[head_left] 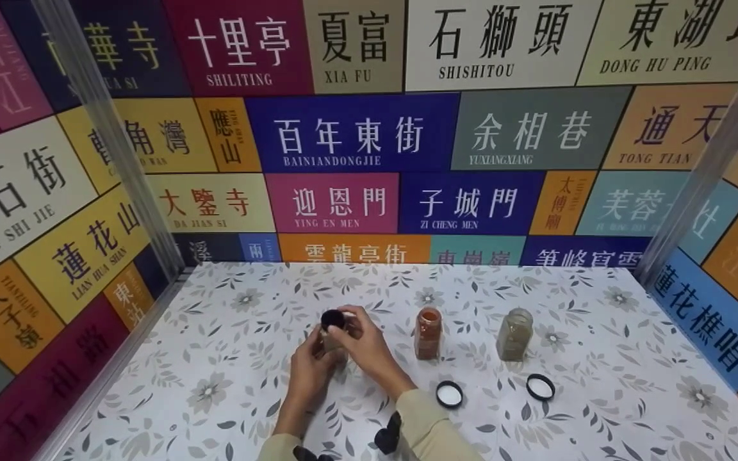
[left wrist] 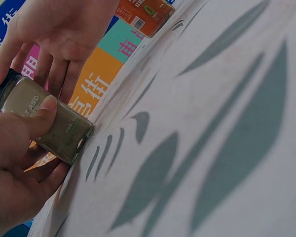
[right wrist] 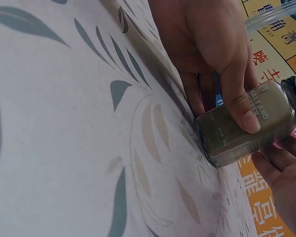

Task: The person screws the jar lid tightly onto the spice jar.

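Observation:
A squarish glass spice jar (left wrist: 64, 126) of brownish-green powder stands on the table, its black lid (head_left: 332, 319) at the mouth. My left hand (head_left: 310, 371) grips the jar low on its body, with the thumb across the printed label. From the other side my right hand (head_left: 372, 349) holds the black lid between thumb and fingers. To the right stand a lidless jar of orange-red powder (head_left: 428, 336) and a lidless jar of greenish-grey powder (head_left: 515, 338). Both jars are upright.
Two black lids with white insides lie nearer me: one lid (head_left: 450, 394) in front of the orange-red jar, another lid (head_left: 541, 387) in front of the greenish-grey jar. A leaf-patterned cloth (head_left: 215, 333) covers the table. Colourful sign panels (head_left: 353, 131) rise behind it.

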Demonstrator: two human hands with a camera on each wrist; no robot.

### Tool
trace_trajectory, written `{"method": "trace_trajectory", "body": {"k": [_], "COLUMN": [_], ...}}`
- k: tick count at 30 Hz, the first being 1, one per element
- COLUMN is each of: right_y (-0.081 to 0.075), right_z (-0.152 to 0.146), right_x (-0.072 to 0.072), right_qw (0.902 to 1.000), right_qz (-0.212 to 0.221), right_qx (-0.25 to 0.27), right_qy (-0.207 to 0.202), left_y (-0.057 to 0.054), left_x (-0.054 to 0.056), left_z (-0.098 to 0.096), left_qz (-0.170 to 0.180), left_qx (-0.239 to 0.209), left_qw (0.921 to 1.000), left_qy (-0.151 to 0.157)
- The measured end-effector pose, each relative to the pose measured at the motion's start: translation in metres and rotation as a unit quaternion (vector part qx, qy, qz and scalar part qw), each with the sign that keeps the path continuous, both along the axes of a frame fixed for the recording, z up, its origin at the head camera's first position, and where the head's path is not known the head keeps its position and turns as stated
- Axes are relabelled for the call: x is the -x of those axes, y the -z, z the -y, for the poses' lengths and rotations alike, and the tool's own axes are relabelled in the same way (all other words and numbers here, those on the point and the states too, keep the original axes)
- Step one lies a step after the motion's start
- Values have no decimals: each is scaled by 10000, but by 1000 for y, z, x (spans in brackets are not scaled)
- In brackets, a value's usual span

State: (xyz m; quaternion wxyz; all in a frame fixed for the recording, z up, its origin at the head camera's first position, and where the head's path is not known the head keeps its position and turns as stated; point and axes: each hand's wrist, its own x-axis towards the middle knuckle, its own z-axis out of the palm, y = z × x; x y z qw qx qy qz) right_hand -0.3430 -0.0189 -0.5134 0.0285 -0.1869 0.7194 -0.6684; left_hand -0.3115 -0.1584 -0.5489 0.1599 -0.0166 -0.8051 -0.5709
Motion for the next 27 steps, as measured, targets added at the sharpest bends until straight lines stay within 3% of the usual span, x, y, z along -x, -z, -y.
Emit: {"method": "trace_trajectory", "body": {"k": [13, 21, 27], "right_y": [-19, 0, 2], "right_z": [-1, 4, 1], "right_x": [-14, -3, -1], "right_qw": [9995, 9998, 9999], "right_qz": [-73, -167, -119], "right_qx": [-307, 6, 71], "right_qy": [29, 131, 35], "left_y": [-2, -1, 0], "left_x": [-2, -1, 0], "left_z": [-2, -2, -2], "left_qz": [214, 171, 50], "left_qx": [-142, -227, -163], "left_qw": [9997, 9996, 9998], "left_qy": [41, 44, 43]}}
